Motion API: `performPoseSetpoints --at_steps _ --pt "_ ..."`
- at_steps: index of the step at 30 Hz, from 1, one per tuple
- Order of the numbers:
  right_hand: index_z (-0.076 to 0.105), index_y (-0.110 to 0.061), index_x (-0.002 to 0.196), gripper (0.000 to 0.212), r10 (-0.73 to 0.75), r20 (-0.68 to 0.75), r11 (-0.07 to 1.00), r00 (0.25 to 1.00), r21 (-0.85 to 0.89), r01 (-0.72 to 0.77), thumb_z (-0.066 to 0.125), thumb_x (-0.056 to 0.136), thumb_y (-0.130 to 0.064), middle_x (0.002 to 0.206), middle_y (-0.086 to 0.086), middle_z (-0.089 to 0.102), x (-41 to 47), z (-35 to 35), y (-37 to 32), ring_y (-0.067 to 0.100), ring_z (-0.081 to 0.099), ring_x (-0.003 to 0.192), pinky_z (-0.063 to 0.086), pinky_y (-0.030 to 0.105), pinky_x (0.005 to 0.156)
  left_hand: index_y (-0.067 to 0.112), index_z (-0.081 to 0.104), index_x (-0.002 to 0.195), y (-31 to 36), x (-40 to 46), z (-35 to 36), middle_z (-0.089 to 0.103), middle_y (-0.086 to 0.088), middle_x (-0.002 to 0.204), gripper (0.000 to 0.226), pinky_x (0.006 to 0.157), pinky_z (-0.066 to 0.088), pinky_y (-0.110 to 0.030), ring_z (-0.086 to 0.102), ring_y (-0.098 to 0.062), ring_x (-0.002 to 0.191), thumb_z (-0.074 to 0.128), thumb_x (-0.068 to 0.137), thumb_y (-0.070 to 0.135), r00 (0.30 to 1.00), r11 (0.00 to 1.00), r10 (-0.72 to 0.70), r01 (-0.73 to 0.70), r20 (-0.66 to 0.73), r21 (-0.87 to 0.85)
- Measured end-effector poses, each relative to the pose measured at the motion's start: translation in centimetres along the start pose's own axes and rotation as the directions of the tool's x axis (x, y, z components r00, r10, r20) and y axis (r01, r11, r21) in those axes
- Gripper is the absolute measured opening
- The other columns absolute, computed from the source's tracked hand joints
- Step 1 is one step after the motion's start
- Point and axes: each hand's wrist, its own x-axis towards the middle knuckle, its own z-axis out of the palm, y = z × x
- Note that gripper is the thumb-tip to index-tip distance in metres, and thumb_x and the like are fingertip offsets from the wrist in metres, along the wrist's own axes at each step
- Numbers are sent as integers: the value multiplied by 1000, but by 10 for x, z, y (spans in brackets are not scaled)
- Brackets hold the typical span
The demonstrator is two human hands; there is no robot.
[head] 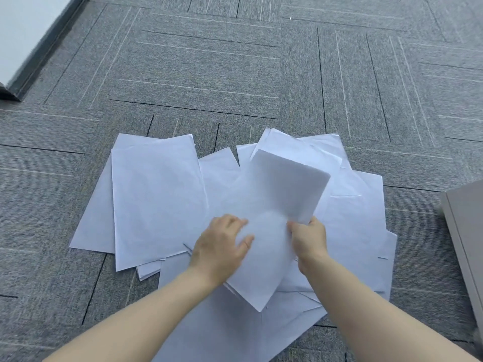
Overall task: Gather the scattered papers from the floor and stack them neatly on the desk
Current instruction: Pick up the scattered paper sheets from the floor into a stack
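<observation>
Head view. Gathering step, early by the look of it: most papers (159, 194) lie fanned and overlapping on the carpet (209, 74), none on a desk. Right hand (309, 240) pinches the near edge of a lifted sheet (287, 189), which curls up off the pile. Left hand (222, 246) rests open, fingers spread, flat on a sheet just beside it. Next move likely calls for sliding loose sheets under the lifted one and squaring edges; thin paper may crease or slip.

Surface: grey carpet tiles with line pattern. Room: white wall (23, 30) and dark baseboard far left; a grey cabinet (465, 231) at right edge. Desk not seen.
</observation>
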Motion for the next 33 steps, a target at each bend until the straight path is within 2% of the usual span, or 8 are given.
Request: performPoseSetpoints --at_steps 6,8,11,14,17,22,27,33 --pt "72 -5 88 21 -58 159 998 986 -9 60 58 83 10 83 9 74 10 -23 -19 27 70 77 58 40 76 11 29 150 -28 41 -29 42 -11 147 82 107 33 -35 39 -26 135 68 85 43 866 802 -491 491 93 -339" --pt "74 -7 88 22 -62 217 998 974 8 62 59 84 9 85 8 76 11 -29 -25 27 71 78 57 41 80 15 33 148 -31 44 -39 58 -8 132 84 90 44 -30 57 -20 118 74 80 43 823 597 -507 549 255 -585" --pt "75 -9 88 24 -89 272 996 958 16 88 58 86 8 87 6 77 9 -30 -28 26 72 81 58 39 81 8 62 122 -36 35 -42 73 -14 109 49 71 57 -32 72 -24 91 77 79 26 807 354 -413 569 421 -743" --pt "73 -14 94 14 -90 322 996 942 52 77 59 94 -9 86 1 76 6 -24 -27 22 71 78 56 29 66 3 70 101 -37 23 -39 72 -23 107 31 82 57 -50 70 -33 87 76 73 16 797 273 -407 573 447 -773" --pt "66 -13 106 31 -25 140 999 990 -41 31 52 96 -38 91 2 69 16 -20 -22 23 65 73 52 30 62 4 71 97 -47 16 -37 70 -26 105 13 87 53 -55 67 -35 89 68 84 6 785 245 -493 540 376 -805" --pt "46 -8 135 67 9 -239 806 971 -573 -149 66 82 -44 135 13 52 35 -29 -10 34 55 119 44 37 87 9 73 90 -76 5 -37 73 -21 99 7 88 51 -61 68 -38 91 69 84 7 734 256 -617 528 283 -810" --pt "36 -5 132 82 8 -299 717 954 -663 -214 78 76 -46 136 21 44 39 -11 -12 39 45 126 43 44 89 8 70 93 -92 -7 -38 73 -19 98 9 87 52 -61 69 -38 90 68 85 6 686 261 -691 531 228 -806" --pt "36 -6 126 64 38 -350 772 936 -585 -250 75 77 -23 128 19 54 54 7 -14 38 52 119 41 43 96 11 68 89 -100 -16 -40 71 -16 98 6 87 54 -51 67 -30 83 66 87 5 677 303 -716 521 170 -798"
